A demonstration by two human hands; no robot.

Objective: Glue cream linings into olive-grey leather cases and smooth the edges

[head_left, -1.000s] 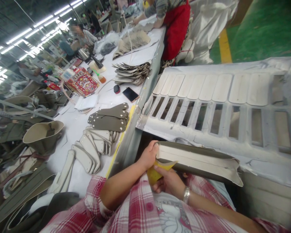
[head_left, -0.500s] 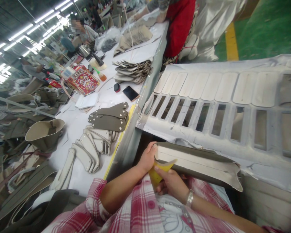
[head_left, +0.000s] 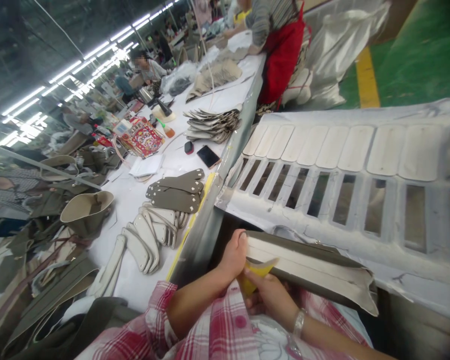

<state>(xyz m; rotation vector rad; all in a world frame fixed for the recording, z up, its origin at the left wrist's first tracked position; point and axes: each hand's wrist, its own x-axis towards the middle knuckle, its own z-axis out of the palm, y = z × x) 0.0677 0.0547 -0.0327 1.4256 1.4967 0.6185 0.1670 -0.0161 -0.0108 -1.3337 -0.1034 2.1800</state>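
My left hand [head_left: 233, 257] grips the near end of a long folded grey and cream leather panel [head_left: 315, 267] that lies across my lap and reaches to the right. My right hand [head_left: 270, 295] holds a small yellow scraper piece [head_left: 255, 274] pressed against the panel's lower edge, just below my left thumb. A silver bracelet sits on my right wrist. Both hands are close together at the panel's left end.
A white spray-coated slotted rack [head_left: 337, 200] holds cream leather strips [head_left: 333, 147] to the right. The white worktable [head_left: 135, 200] carries grey and cream cut pieces [head_left: 172, 192], a phone [head_left: 208, 156] and stacked parts [head_left: 212, 125]. A person in a red apron [head_left: 281, 55] stands at the far end.
The view has shifted a little down and left. My hands keep their hold on the panel and the yellow piece, which sits slightly lower along the edge.
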